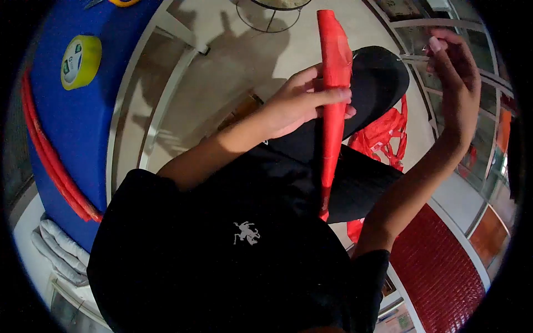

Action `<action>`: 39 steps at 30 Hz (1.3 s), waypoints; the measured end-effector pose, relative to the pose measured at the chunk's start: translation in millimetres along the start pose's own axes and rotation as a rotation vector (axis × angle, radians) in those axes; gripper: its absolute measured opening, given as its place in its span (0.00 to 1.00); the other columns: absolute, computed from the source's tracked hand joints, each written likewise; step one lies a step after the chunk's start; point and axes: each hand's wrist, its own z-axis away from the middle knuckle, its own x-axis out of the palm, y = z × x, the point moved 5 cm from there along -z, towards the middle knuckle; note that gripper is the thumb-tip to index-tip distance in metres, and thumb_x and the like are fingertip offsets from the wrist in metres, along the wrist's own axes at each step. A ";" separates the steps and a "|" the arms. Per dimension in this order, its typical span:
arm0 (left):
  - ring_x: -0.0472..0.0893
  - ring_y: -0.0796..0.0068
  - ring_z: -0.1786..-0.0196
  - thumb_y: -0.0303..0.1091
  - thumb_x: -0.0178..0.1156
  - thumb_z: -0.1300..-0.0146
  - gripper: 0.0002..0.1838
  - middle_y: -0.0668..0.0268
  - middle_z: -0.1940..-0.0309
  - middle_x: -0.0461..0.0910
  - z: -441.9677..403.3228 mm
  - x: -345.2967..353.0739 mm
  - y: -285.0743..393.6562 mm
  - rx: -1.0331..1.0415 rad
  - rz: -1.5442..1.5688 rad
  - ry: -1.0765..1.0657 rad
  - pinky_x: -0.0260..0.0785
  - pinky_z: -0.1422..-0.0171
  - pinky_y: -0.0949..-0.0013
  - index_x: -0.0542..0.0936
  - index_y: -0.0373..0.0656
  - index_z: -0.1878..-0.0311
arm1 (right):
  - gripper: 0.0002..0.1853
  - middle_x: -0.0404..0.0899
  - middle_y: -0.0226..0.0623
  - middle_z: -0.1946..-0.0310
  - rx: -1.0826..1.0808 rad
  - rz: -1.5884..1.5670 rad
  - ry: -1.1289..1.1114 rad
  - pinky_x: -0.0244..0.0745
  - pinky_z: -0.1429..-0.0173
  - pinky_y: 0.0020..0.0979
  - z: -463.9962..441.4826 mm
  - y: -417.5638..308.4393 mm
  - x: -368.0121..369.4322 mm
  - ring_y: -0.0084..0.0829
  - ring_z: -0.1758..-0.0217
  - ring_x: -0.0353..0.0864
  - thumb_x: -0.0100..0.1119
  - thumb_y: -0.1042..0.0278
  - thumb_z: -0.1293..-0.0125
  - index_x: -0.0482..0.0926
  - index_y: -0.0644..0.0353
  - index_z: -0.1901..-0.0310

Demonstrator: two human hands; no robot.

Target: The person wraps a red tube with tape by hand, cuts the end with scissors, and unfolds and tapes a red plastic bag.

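My left hand [297,105] is closed around a long, tapered roll of red sheet material [334,119]. The roll stands nearly upright in view, wide at the top and narrowing to a thin tip above my lap. My right hand [458,69] is raised to the right, apart from the roll. Its thumb and fingertips are pinched together, and what they may hold is too small to make out. Crumpled red sheet material [380,136] lies on the floor beyond my leg.
On the left, a blue tabletop [83,125] carries a roll of yellow tape [81,62], long thin red rolls [53,161] and scissors [125,2] at the top edge. A round metal stand [271,19] is on the floor ahead. Glass-paned shelving [483,111] lines the right.
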 end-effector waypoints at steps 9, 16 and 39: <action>0.75 0.76 0.44 0.37 0.60 0.30 0.21 0.66 0.49 0.76 -3.6 22.3 -8.5 0.118 -0.176 0.194 0.71 0.41 0.66 0.71 0.43 0.38 | 0.15 0.82 0.31 0.54 -0.107 0.410 0.180 0.69 0.51 0.23 24.9 -46.5 -36.1 0.23 0.54 0.79 0.60 0.61 0.30 0.80 0.56 0.46; 0.73 0.82 0.63 0.40 0.60 0.30 0.16 0.73 0.62 0.71 -6.0 50.8 -9.0 0.122 0.052 0.177 0.69 0.55 0.73 0.67 0.48 0.46 | 0.15 0.83 0.32 0.57 -0.102 0.480 0.190 0.70 0.52 0.22 30.1 -36.5 -61.1 0.22 0.56 0.80 0.60 0.62 0.31 0.79 0.56 0.46; 0.77 0.80 0.65 0.41 0.66 0.35 0.14 0.71 0.68 0.74 -5.9 40.4 -15.4 0.056 -0.033 0.339 0.75 0.58 0.67 0.74 0.43 0.58 | 0.15 0.82 0.33 0.66 0.061 0.010 0.112 0.71 0.58 0.22 61.1 17.7 -42.1 0.20 0.65 0.77 0.64 0.69 0.35 0.78 0.63 0.49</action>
